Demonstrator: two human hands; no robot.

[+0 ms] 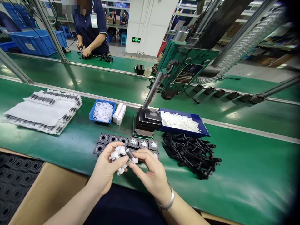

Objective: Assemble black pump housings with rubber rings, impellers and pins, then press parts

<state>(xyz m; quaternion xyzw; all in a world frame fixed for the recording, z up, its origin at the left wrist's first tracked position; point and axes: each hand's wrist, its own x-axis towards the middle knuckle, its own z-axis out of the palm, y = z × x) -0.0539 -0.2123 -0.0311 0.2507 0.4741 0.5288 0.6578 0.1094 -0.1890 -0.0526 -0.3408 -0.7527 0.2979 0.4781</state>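
Note:
Near the table's front edge, my left hand (104,170) is closed around a small cluster of white plastic impellers (120,151). Against that cluster, the thumb and fingers of my right hand (151,170) pinch a rotor with a dark grey cylinder (129,153) and a white end. Just beyond my hands lie rows of square black housings (103,137). Several on the left show a round dark hole, while others on the right carry a white swirl-shaped impeller (143,144). My hands hide part of the front row.
A green press (185,62) rises over its black base (147,118). Around it are a blue tray (203,126) of white pins, a pile of black plastic parts (192,153), a blue bin (91,116) of white rings, white blocks (119,114) and stacked rotors (56,128). A co-worker (91,31) works opposite.

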